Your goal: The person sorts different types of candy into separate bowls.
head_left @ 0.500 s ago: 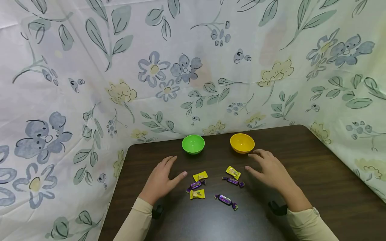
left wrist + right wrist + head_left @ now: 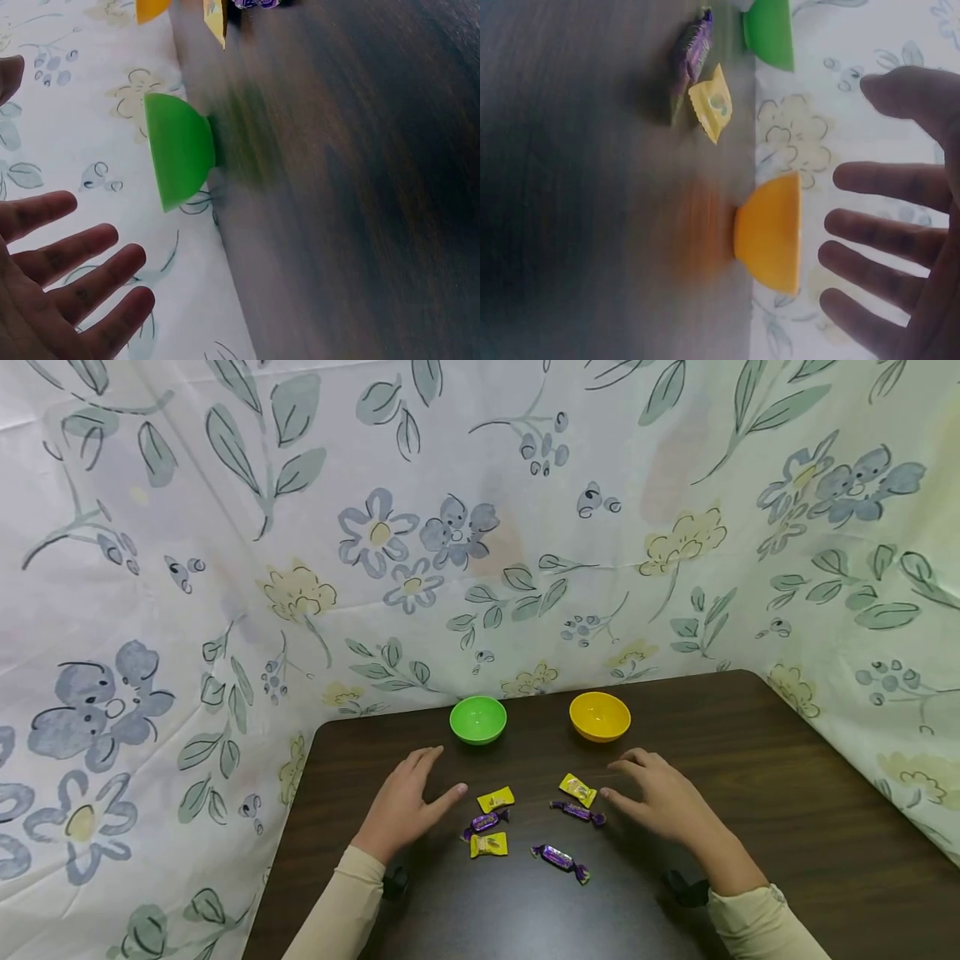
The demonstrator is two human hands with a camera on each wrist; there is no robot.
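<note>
My left hand (image 2: 401, 810) hovers over the table left of the wrapped candies, holding nothing, with its fingers spread in the left wrist view. Beside it lie a yellow-wrapped candy (image 2: 496, 800), a purple-wrapped candy (image 2: 485, 823) and another yellow candy (image 2: 489, 844). Fingers apart and holding nothing, my right hand (image 2: 667, 797) is just right of a yellow candy (image 2: 578, 790) and a purple candy (image 2: 577, 812). A third purple candy (image 2: 559, 858) lies nearer the front, between the hands. Beyond them stand a green bowl (image 2: 478, 721) and an orange-yellow bowl (image 2: 600, 717), both upright.
The dark wooden table (image 2: 795, 793) meets a floral cloth (image 2: 525, 527) hung behind it and along both sides. Both bowls stand close to the table's back edge. A dark band (image 2: 686, 889) shows under the right wrist.
My right hand has moved slightly left and towards me, closer to the right-hand yellow candy. The left hand has barely moved; the candies and bowls lie as before, with a slight view shift.
</note>
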